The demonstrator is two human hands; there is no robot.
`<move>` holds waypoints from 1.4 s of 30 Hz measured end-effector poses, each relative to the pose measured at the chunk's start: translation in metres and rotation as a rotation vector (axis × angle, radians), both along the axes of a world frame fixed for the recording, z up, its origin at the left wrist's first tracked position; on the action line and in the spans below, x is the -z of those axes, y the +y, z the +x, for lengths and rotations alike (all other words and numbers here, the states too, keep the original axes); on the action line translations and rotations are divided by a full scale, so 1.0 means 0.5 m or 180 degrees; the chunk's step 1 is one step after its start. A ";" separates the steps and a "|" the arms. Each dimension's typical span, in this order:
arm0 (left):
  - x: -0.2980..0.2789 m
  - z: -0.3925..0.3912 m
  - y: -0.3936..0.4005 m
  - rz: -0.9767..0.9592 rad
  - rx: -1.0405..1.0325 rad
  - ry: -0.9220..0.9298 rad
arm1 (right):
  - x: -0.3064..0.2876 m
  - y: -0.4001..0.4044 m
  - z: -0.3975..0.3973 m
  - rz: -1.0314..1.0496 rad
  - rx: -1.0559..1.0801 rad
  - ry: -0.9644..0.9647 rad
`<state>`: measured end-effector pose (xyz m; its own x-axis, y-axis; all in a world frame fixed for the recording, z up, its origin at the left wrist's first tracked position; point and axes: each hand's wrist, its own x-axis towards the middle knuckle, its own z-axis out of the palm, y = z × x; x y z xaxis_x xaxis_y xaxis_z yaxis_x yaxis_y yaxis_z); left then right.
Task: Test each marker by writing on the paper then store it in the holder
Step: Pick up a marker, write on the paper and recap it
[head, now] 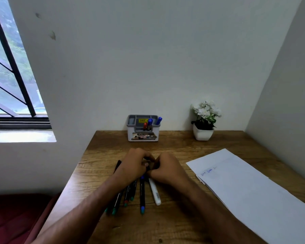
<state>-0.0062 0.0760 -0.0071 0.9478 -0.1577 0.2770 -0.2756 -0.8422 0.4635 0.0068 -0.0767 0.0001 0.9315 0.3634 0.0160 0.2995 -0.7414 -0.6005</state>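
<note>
My left hand (136, 164) and my right hand (165, 169) meet over the middle of the desk (174, 143), both with fingers curled round a dark marker (149, 166) held between them; I judge I am pulling its cap off, which is why both hands work so close together, though the fingers hide most of it and I cannot tell cap from barrel. Under and just behind my wrists lies the row of untested markers (130, 194), dark barrels with green, red and blue ends, and a white marker (155, 192) beside them, kept near so the next one is a short reach. The paper (253, 187) lies to the right of my right hand, a few blue scribbles near its closest corner. The holder (143, 128), grey and white, stands beyond my hands by the wall, with blue and red markers upright in it. A potted plant (204, 120) sits further right.
</note>
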 end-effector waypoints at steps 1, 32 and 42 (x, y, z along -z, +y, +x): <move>-0.001 0.001 -0.001 0.0000 0.0008 -0.0001 | -0.001 -0.003 0.001 0.0010 0.0033 -0.0043; -0.028 0.054 -0.142 -0.1002 0.0097 -0.0318 | -0.004 -0.167 0.046 0.0394 -0.0127 -0.0711; -0.007 0.077 -0.145 -0.0825 -0.0306 -0.0179 | 0.005 -0.230 0.059 0.0422 0.0385 -0.0620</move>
